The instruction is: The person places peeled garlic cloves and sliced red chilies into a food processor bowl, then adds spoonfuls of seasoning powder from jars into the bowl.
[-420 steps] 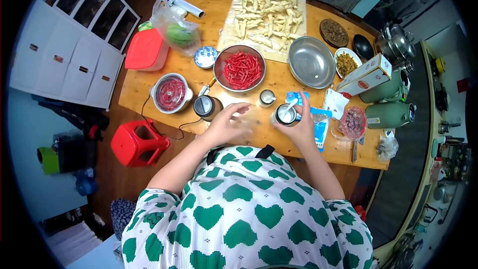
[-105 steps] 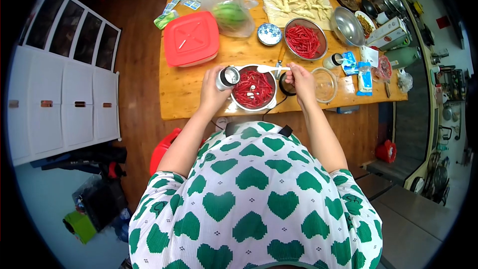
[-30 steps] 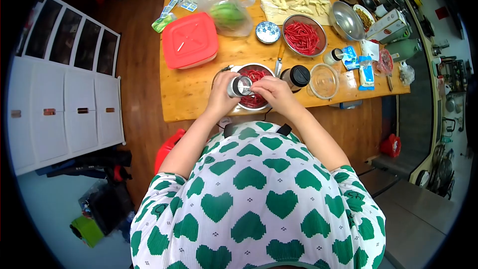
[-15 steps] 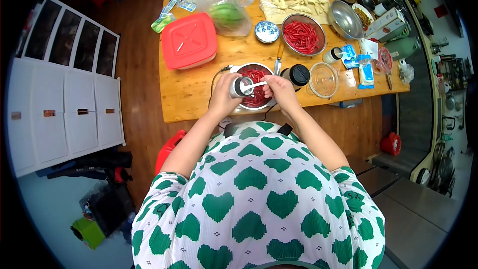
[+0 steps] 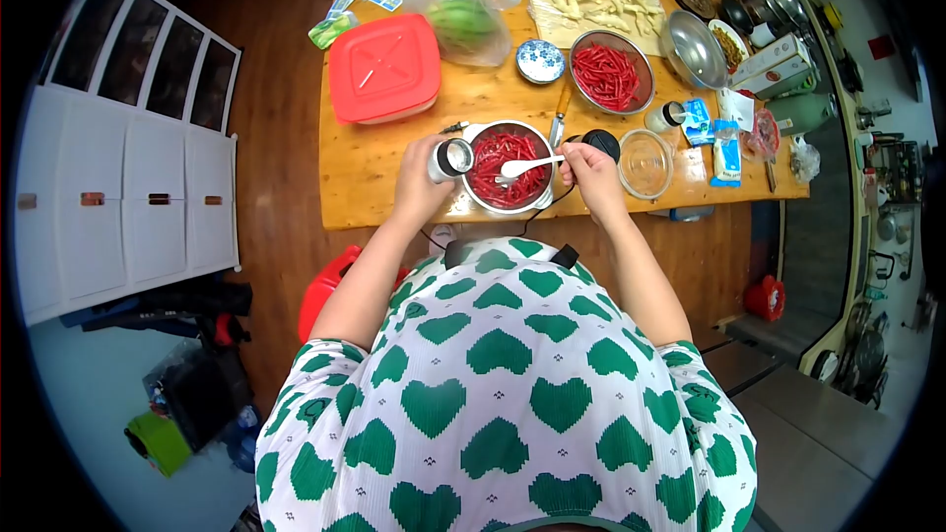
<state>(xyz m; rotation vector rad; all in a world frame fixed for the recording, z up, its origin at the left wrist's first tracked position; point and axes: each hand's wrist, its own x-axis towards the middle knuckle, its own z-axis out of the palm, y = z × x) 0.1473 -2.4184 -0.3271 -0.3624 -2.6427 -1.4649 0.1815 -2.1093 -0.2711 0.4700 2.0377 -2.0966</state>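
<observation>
My left hand (image 5: 420,184) is wrapped round a small glass jar (image 5: 450,160) with a black rim, tilted at the left edge of a white pot. Between the fingers of my right hand (image 5: 591,173) is the handle of a white spoon (image 5: 529,166). The spoon's bowl is over the red chillies (image 5: 500,146) in the pot (image 5: 545,199). A black-lidded container (image 5: 602,144) stands just beyond my right hand. A knife (image 5: 559,124) lies behind the pot.
A red-lidded box (image 5: 384,67) is at the left. Behind are a blue-patterned bowl (image 5: 540,61), a colander of chillies (image 5: 647,89) and a metal bowl (image 5: 696,49). A clear round container (image 5: 645,165), a second jar (image 5: 662,118) and blue packets (image 5: 725,153) are to the right.
The spoon has moved from the jar's mouth out over the chillies. My left hand and the jar have moved left, and my right hand has moved right. The whole view has shifted slightly.
</observation>
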